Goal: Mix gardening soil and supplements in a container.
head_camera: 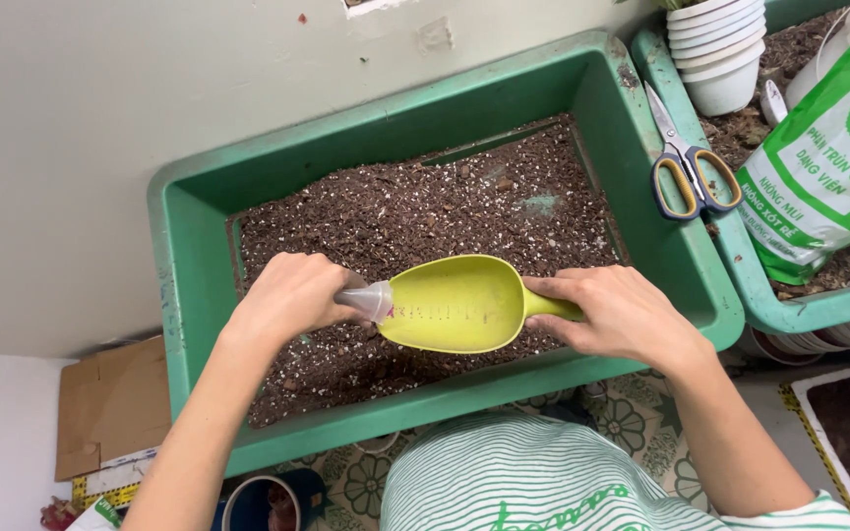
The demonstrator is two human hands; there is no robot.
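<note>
A person in a green-striped shirt leans over a green plastic tub of dark potting mix, flecked with white grains. At left, the left hand is curled shut around a small clear bottle, its tip resting against the rim of a yellow-green scoop held level just above the soil. The right hand is wrapped closed around the scoop's handle. The step in hand appears to be squeezing or dripping something from the bottle into the scoop (nothing can be seen inside the bowl yet); the next move would call for keeping the scoop steady and level while the bottle is tipped. Further right, blue-and-yellow-handled scissors lie on the tub's rim, beside a second tub holding a stack of white pots and a green-and-white bag.
</note>
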